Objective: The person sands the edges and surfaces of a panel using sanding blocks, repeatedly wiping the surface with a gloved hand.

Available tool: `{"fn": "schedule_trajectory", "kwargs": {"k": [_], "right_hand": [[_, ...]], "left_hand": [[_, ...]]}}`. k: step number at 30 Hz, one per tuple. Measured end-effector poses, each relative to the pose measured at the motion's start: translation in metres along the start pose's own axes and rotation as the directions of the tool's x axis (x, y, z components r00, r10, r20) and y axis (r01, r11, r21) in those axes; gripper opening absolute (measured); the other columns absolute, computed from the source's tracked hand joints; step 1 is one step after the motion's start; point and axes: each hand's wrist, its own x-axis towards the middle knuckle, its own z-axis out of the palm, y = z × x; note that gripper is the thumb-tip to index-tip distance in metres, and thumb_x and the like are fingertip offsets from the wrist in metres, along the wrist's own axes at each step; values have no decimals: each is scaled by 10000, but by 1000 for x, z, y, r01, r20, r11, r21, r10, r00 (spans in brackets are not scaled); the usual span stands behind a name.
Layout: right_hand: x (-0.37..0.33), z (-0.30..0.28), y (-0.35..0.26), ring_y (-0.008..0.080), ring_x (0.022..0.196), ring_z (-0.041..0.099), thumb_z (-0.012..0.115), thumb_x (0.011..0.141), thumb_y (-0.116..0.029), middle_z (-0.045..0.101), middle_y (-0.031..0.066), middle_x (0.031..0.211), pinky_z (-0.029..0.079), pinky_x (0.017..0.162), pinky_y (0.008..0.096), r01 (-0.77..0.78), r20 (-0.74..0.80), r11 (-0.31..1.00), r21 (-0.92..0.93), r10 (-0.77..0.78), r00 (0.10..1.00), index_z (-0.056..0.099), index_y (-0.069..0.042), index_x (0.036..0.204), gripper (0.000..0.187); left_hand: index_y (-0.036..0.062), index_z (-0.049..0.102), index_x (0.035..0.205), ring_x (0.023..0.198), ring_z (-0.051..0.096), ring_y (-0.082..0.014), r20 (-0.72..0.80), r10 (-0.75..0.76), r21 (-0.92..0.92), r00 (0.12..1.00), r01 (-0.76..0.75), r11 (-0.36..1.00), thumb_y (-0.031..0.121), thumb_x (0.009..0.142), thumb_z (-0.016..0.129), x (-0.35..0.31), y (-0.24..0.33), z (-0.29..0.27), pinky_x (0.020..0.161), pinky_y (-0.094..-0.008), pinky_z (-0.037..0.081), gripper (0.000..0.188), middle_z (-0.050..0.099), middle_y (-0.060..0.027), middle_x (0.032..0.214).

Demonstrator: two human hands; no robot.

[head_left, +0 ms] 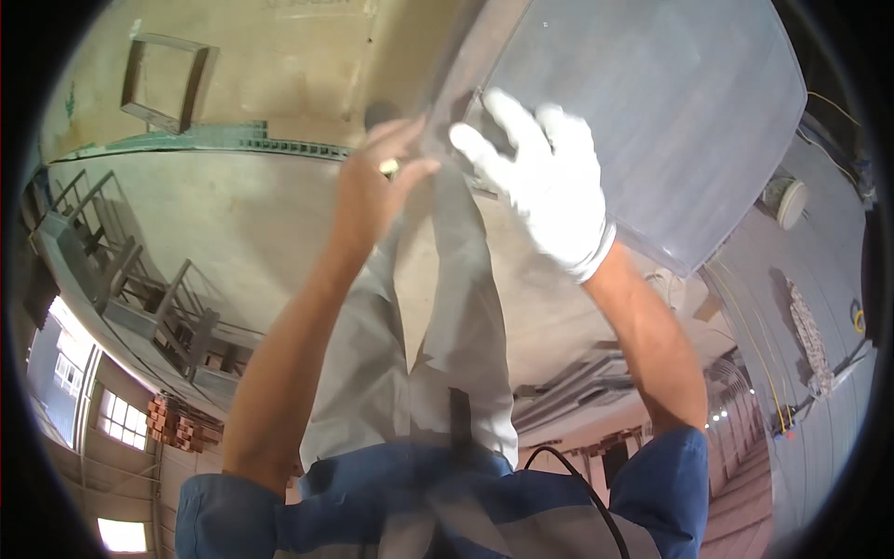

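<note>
My bare left hand point(377, 186) is raised at the middle, blurred by motion, its thumb and fingers apart and pointing right. A small pale yellow spot shows between thumb and fingers; what it is I cannot make out. My right hand point(557, 191) wears a white glove and holds nothing, its fingers spread. Behind the gloved hand lies a large grey sheet-like panel point(652, 102) with a rounded edge. From this single view I cannot tell whether the glove touches it. Below both hands are my legs in light grey trousers point(456, 279).
A rectangular metal frame point(135, 84) lies at the far left. Grey metal frames point(140, 279) stand in a row along the left. To the right are a white round container point(790, 203), yellow cords point(759, 345) and a speckled strip point(808, 335). Long grey pieces point(587, 391) are stacked behind my right arm.
</note>
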Motion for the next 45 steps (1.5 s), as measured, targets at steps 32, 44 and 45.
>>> {"fn": "schedule_trajectory", "kwargs": {"k": [32, 44, 45], "right_hand": [[-13, 16, 22, 376, 1104, 626, 689, 781, -106, 660, 150, 1376, 505, 954, 519, -336, -19, 928, 162, 343, 939, 744, -211, 1203, 438], [-60, -7, 6, 373, 1051, 667, 734, 870, -128, 703, 189, 1261, 533, 910, 479, -353, 16, 903, 245, 360, 933, 719, -97, 1226, 358], [-37, -29, 0, 381, 1043, 665, 729, 862, -127, 707, 177, 1251, 538, 905, 495, -651, 340, 575, 495, 562, 754, 727, -124, 1195, 333]], "left_hand": [[183, 665, 1445, 942, 755, -185, 317, 539, 429, 780, -625, 652, 201, 733, 924, 93, 69, -1, 824, -302, 610, 758, 732, -13, 1360], [155, 607, 1482, 874, 736, -129, 366, 557, 414, 746, -666, 620, 311, 850, 840, 49, 81, 22, 617, -291, 525, 691, 766, -42, 1248], [140, 661, 1430, 923, 739, -124, 345, 562, 481, 751, -656, 582, 260, 812, 872, 34, 91, 14, 634, -286, 536, 664, 760, -47, 1295]]}}
